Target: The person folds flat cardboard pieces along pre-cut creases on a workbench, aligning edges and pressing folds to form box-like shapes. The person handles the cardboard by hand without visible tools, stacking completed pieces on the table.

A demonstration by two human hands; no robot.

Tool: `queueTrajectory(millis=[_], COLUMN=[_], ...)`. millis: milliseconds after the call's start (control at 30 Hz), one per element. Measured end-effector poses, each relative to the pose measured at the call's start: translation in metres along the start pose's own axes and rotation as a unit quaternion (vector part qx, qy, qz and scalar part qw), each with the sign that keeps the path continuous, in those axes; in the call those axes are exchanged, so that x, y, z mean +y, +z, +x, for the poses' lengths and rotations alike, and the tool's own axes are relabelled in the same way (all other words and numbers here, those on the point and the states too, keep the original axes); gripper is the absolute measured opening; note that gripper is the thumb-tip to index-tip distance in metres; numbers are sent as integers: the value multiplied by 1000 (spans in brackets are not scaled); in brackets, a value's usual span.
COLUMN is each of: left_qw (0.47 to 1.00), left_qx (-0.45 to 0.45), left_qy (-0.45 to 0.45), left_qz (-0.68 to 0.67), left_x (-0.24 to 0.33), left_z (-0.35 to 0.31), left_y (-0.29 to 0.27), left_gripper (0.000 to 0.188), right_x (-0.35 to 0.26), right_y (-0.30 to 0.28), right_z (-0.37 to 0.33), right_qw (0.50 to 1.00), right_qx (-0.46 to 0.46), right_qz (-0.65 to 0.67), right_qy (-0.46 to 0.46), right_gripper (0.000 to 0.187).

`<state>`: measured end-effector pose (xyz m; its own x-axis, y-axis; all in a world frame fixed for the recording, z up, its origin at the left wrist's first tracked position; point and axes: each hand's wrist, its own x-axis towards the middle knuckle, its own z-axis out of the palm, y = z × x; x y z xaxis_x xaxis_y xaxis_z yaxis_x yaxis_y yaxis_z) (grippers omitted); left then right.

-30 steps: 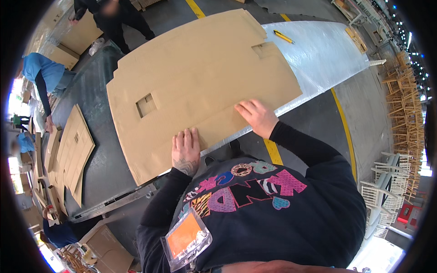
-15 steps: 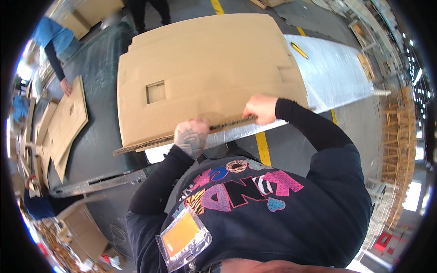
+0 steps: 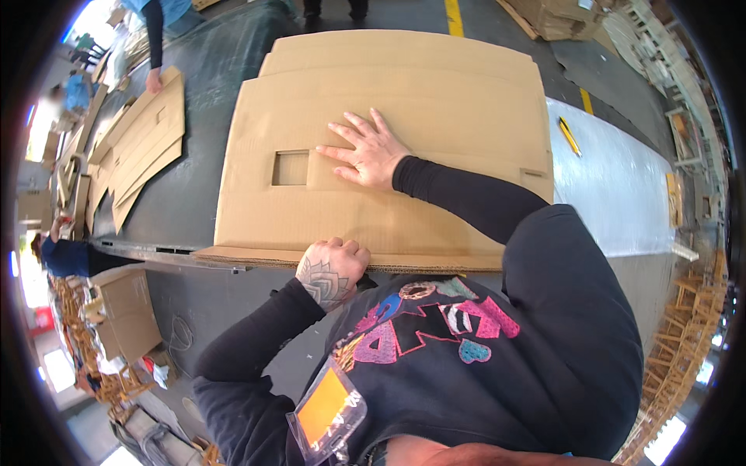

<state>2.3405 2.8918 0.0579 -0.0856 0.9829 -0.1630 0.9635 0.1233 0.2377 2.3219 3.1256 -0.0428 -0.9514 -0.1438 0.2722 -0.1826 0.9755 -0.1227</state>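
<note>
Stacked flat cardboard sheets (image 3: 435, 101) lie on the table before me, the upper one with a rectangular cut-out near its left side and a small slot at its right. My right hand (image 3: 365, 151) rests flat on the top sheet, fingers spread, just right of the cut-out. At the near edge my left hand (image 3: 338, 264) is closed, its fingers curled over the cardboard's rim with the tips hidden. A yellow utility knife (image 3: 569, 137) lies on the plastic-wrapped surface to the right, apart from both hands.
A silvery plastic-wrapped surface (image 3: 614, 186) extends right of the cardboard. On the dark tabletop (image 3: 210, 101) at left, another person's hand (image 3: 154, 81) touches cut cardboard pieces (image 3: 148, 147). A large cardboard box (image 3: 128, 311) stands at lower left, and wooden racks (image 3: 672, 334) line the right.
My right hand has left the near edge and now lies flat on the sheet, farther left. My left hand stays at the near edge. The whole view has shifted somewhat.
</note>
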Motion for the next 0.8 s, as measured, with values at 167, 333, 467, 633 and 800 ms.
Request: queueTrajectory(millis=[167,333,467,633,800], left_qw=[998,998,996,996,997], left_qx=[-33,-28,-9,-79,-75], left_qy=[-24,-38,-56,-33,-14], left_qz=[57,37,63,30,-8], left_x=[-4,5,24,53,46], left_z=[40,17,-3,-8,3], left_y=[-94,-59,-6,-25,-37], left_gripper=[15,22,44,42,27], right_x=[2,3,11,38,34], right_y=[1,1,-5,-28,-10], right_z=[-2,-4,0,22,16], right_qw=[1000,999,998,991,998], right_qx=[8,29,27,-89,-40], right_qz=[-2,24,58,95,40], right_qy=[-5,8,3,27,-10], right_gripper=[54,52,50,52,52])
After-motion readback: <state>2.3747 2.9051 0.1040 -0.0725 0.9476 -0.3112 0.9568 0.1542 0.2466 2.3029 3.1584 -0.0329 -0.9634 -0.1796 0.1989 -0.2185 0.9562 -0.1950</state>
